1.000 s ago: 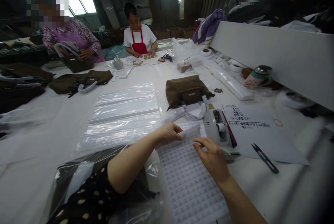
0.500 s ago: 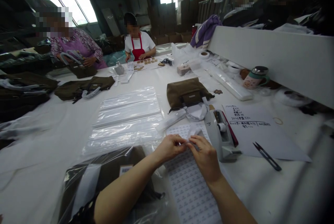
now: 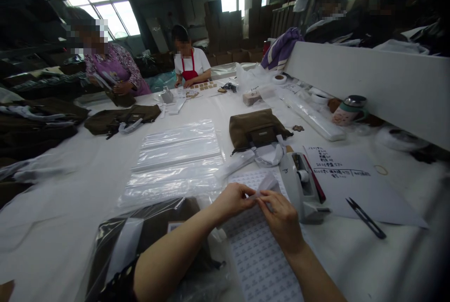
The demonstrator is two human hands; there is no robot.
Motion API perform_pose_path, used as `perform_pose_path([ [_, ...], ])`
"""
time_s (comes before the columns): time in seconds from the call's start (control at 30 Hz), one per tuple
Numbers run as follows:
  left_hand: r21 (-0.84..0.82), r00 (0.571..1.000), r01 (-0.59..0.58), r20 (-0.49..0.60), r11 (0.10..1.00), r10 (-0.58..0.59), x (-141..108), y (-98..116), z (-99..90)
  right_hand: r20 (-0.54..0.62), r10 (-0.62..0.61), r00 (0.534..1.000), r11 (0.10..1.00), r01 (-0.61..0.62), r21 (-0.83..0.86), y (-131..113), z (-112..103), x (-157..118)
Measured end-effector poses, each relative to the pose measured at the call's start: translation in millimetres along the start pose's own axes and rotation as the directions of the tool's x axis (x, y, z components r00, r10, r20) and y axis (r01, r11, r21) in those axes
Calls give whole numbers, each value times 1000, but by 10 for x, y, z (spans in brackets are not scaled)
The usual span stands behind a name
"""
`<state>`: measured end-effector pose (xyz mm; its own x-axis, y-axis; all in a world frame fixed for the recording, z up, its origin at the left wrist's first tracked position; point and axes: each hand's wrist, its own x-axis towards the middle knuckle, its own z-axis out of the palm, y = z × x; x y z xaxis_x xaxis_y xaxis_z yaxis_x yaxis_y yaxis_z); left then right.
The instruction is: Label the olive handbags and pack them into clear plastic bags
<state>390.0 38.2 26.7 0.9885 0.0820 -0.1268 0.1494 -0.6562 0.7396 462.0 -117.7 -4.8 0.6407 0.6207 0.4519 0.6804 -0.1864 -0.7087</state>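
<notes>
My left hand [image 3: 238, 199] and my right hand [image 3: 281, 215] meet over a sheet of printed labels [image 3: 260, 255]. Their fingertips pinch a thin, whitish, translucent strip [image 3: 268, 183], whose upper end sticks up above the fingers; whether it is paper or film I cannot tell. Just beyond lies an olive-brown handbag [image 3: 258, 128] with its handle [image 3: 270, 155] wrapped in white. A grey tape dispenser [image 3: 304, 194] stands close to the right hand. Under my left forearm is another brown bag [image 3: 158, 222] inside clear plastic.
Flat clear plastic bags [image 3: 176, 161] lie left of centre. On the right are a handwritten sheet [image 3: 344, 184], thread snips [image 3: 365, 217] and a lidded mug [image 3: 349, 110] beside a white partition [image 3: 372, 72]. Two people work across the table; more brown bags [image 3: 123, 120] lie at left.
The view has shifted slightly, so things appear a little lower and further right. More of the whitish strip shows above my fingers, which keep their pinch. The person at far left has moved the bag they hold.
</notes>
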Motion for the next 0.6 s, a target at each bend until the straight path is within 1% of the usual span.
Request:
perform_pose_path([
  [0.03,77,1000,14,-15,997,-13,18,-12,-24,25,66,997,996,-67,50,-28,-7,2],
  [0.07,161,998,35,-51,986,-27,29,-18,-65,55,155,986,979,-161,126,-56,-14,4],
  [0.1,243,994,60,-105,968,-35,21,-14,-123,91,259,962,936,-273,224,-83,-22,3],
  [0.13,311,985,86,-169,947,-34,-15,4,-198,127,361,924,863,-383,329,-106,-30,-5],
  [0.17,359,974,104,-227,928,-21,-90,38,-287,164,447,880,772,-471,427,-125,-38,-20],
  [0.2,390,963,102,-270,915,7,-211,88,-384,196,507,839,681,-530,506,-139,-45,-38],
  [0.23,413,954,76,-295,907,54,-378,152,-482,219,547,808,607,-562,561,-151,-47,-56],
  [0.27,439,943,37,-313,898,115,-588,226,-570,237,568,788,560,-581,590,-165,-42,-65],
  [0.33,470,910,-58,-339,881,241,-1097,374,-687,306,561,769,525,-617,586,-225,8,-32],
  [0.37,477,883,-98,-362,873,297,-1375,430,-707,363,539,760,521,-640,565,-291,58,13],
  [0.4,483,850,-119,-403,868,340,-1656,461,-701,428,507,748,520,-662,540,-392,125,74],
  [0.43,485,810,-111,-461,867,362,-1933,462,-673,501,467,729,514,-685,517,-535,207,142],
  [0.47,484,766,-71,-534,872,359,-2201,426,-629,575,423,700,500,-710,496,-719,304,210],
  [0.5,471,719,2,-614,882,326,-2452,356,-575,646,377,664,476,-737,480,-939,416,270],
  [0.57,393,625,221,-759,892,180,-2878,129,-457,776,271,570,415,-796,440,-1441,691,348],
  [0.6,342,593,330,-800,880,89,-3042,-10,-397,830,210,516,396,-822,410,-1696,858,360],
])
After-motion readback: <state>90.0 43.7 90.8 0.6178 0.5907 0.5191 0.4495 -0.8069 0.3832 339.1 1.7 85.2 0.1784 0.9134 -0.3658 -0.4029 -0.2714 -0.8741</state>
